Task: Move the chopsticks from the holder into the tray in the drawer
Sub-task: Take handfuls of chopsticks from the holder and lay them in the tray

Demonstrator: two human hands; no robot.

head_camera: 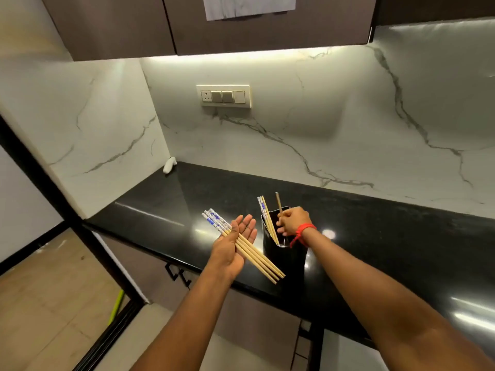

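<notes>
Four chopsticks (242, 246) lie across my left hand (232, 246), palm up, fingers loosely spread, thumb pinning them; I read it as a collecting rack so the other hand stays free. Patterned ends fan out up and left of the grip, plain tips stick out down and right. Just right of that, the black holder (284, 257) stands on the countertop (166, 210), a remaining pair (267, 219) leaning inside. My right hand (293, 220) sits over its mouth, fingers closed on one brown stick (279, 203), likely lifting it. Drawer and tray aren't visible.
</notes>
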